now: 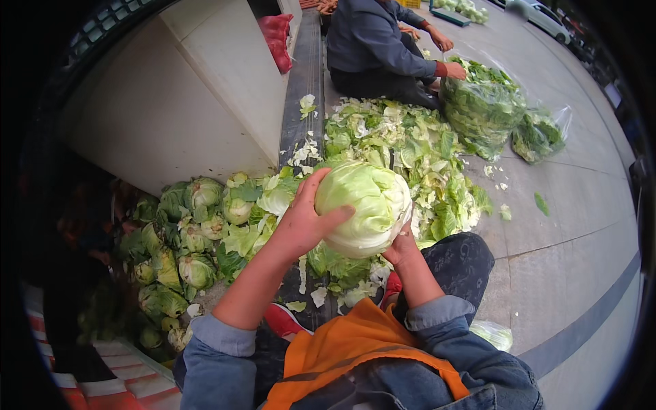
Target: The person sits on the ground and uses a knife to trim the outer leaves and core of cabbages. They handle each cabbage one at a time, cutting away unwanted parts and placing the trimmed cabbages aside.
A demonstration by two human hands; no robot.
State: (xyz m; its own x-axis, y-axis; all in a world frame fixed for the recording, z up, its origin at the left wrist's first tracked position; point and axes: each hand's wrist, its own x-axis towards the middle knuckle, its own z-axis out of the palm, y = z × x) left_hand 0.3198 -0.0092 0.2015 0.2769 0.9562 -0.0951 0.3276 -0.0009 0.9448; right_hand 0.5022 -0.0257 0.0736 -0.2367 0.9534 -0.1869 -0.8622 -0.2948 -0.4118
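Observation:
Between my two hands is a pale green cabbage [363, 207], raised over a heap of loose cabbage leaves [410, 138]. My left hand [307, 220] grips its left side, thumb across the front and fingers spread along the upper edge. The right hand [402, 245] supports it from the lower right; most of those fingers are hidden behind the cabbage. A thin dark object [392, 159] shows just past its top edge, too little of it to identify. Whole cabbages [197, 271] with rough outer leaves are piled to my left.
Ahead, another person [384, 51] sits with hands at a clear plastic bag of leaves [484, 113]. A smaller bag [540, 133] stands beside it. A pale panel [205, 97] rises at left, next to a dark ledge [302, 77]. Near my right knee lies a wrapped cabbage [492, 334].

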